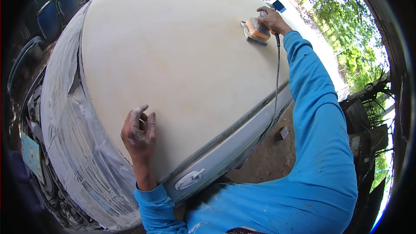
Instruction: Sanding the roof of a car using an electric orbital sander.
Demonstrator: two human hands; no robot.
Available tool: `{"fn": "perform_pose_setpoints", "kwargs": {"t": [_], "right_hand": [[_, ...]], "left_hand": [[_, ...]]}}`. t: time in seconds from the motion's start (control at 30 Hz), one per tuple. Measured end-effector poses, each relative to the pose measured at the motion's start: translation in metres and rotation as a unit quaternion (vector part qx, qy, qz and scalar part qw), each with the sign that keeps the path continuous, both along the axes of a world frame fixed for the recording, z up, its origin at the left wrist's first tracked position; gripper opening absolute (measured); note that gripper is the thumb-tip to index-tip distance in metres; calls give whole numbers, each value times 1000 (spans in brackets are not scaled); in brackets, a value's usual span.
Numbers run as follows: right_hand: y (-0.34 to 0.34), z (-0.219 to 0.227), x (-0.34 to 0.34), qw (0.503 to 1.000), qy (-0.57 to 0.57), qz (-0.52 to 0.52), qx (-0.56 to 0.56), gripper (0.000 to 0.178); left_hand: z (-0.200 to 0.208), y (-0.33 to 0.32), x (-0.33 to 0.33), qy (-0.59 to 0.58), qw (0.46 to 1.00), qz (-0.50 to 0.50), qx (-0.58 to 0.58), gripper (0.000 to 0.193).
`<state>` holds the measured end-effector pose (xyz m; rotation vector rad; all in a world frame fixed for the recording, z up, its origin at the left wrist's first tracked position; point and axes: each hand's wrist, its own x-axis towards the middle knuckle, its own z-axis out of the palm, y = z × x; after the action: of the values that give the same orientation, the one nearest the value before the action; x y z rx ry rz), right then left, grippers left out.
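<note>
My right hand (275, 20) is wrapped around the top of an orange and grey electric sander (256, 30), whose pad rests near the far right edge of a pale, matte car roof (173, 56). A dark power cord (277, 69) runs from the sander back toward me, over the roof's near edge. At the near left of the roof is my left hand (139, 135), whitened with dust, its fingers loosely curled and apart with nothing between them. Whether it touches the roof I cannot tell.
Wrinkled plastic sheeting (78, 138) covers the windshield side at left. White filler (190, 179) marks the car's side panel near me. Blue barrels (69, 2) stand at the far left, and trees (338, 17) at the right. Bare ground (268, 164) shows beside the car.
</note>
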<state>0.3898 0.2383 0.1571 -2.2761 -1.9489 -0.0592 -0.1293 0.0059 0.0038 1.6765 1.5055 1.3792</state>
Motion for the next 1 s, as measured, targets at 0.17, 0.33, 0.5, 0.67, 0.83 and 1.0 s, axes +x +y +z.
{"fn": "perform_pose_setpoints", "kwargs": {"t": [0.17, 0.33, 0.5, 0.67, 0.83, 1.0], "right_hand": [[1, 2, -10, 1000, 4, 4, -6, 58], [6, -1, -23, 1000, -16, 24, 1, 58], [10, -2, -30, 999, -12, 30, -8, 57], [12, -2, -43, 998, -42, 38, -1, 56], [15, -1, -71, 997, -37, 63, -1, 55], [20, -2, -105, 996, -53, 78, 9, 54]], "left_hand": [[3, -1, 1, -1, 1000, -3, -8, 24], [6, -1, 1, 13, 1000, -2, -12, 22], [5, -1, 1, 14, 1000, -4, -2, 23], [4, 0, 1, 14, 1000, 4, 2, 26], [4, 0, 1, 13, 1000, 5, -1, 25], [4, -1, 0, 12, 1000, 5, -15, 26]]}}
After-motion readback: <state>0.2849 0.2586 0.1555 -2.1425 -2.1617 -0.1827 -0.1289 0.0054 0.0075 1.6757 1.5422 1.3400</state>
